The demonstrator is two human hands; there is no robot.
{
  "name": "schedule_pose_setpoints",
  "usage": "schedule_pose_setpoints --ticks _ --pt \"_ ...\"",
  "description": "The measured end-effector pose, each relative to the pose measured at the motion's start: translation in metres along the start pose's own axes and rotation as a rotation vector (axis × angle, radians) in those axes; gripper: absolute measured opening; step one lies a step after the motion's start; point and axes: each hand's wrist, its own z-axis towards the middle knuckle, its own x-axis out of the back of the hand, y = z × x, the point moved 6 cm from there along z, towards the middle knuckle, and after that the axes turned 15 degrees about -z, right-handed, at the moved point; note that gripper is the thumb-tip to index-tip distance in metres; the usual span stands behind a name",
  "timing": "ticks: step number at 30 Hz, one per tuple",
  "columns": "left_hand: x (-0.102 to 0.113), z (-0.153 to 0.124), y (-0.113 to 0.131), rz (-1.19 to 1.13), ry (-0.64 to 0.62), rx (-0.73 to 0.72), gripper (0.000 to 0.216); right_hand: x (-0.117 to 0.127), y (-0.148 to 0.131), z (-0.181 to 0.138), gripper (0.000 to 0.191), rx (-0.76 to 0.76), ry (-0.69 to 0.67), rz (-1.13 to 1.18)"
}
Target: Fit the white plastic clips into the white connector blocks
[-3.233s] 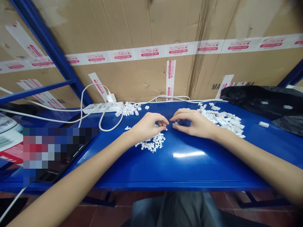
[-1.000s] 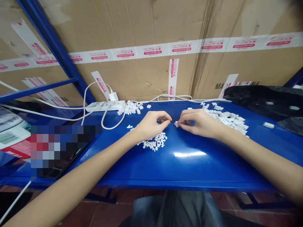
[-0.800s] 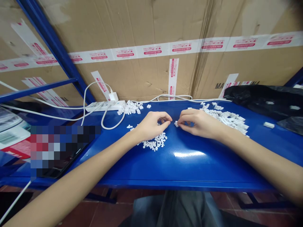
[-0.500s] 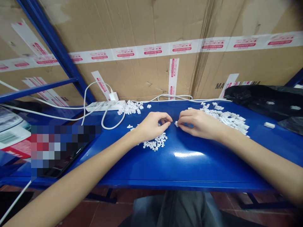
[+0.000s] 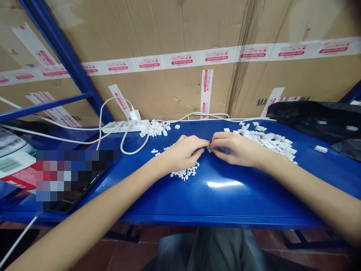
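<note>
My right hand (image 5: 238,148) pinches a small white plastic piece (image 5: 209,149) between thumb and fingertips, just above the blue table. Against it comes my left hand (image 5: 187,152), its fingers bent and their tips meeting the right fingertips at the piece. Whatever the left fingertips grip is too small and hidden to make out. Under my left hand lies a pile of tiny white plastic parts (image 5: 184,173), partly covered by the palm. Behind and beside my right hand spreads a heap of larger white plastic pieces (image 5: 278,145).
Another pile of white pieces (image 5: 158,128) sits beside a power strip (image 5: 121,127) with white cables. A phone-like dark device (image 5: 81,192), partly pixelated, lies at left. A black plastic bag (image 5: 299,113) rests at right. Taped cardboard (image 5: 169,30) stands behind the blue table (image 5: 180,203).
My left hand has moved right, closing the gap so that its fingertips meet the piece in my right hand. The right hand has hardly moved.
</note>
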Motion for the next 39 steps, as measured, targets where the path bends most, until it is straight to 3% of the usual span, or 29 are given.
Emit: schedule_pose_setpoints --ticks 8,17,24,39 --pt "-0.001 0.0 -0.004 0.025 0.008 -0.004 0.039 -0.002 0.001 -0.002 0.02 0.011 0.037 0.035" --pt "0.001 0.0 -0.001 0.04 -0.01 -0.032 0.028 0.0 -0.001 -0.001 0.023 0.015 0.02 0.018" --pt "-0.001 0.001 0.001 0.001 -0.001 0.037 0.029 0.002 -0.003 0.0 0.024 0.019 0.036 0.049" --pt "0.001 0.003 0.002 -0.007 0.063 0.036 0.022 0.001 -0.009 0.0 0.025 0.032 0.061 0.007"
